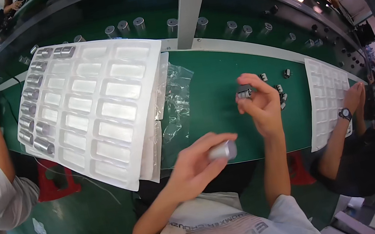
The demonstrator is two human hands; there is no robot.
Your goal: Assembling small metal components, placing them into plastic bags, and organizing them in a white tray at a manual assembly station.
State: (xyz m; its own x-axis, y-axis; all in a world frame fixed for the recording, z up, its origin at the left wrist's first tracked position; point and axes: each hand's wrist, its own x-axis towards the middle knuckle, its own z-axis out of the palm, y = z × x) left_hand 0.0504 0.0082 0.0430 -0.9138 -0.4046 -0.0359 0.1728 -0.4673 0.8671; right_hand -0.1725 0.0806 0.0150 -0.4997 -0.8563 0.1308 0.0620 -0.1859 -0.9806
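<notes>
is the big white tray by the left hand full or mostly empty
Mostly empty. The white tray holds metal cylinders only along its left column and top-left corner; the rest of its pockets show bare plastic.

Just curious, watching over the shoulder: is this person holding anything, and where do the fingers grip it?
Yes. The left hand pinches a small silver cylinder around its side. The right hand holds a small dark metal part at its fingertips; the exact grip is hidden.

A blister tray [92, 108] lies left of small parts [278, 92].
</notes>
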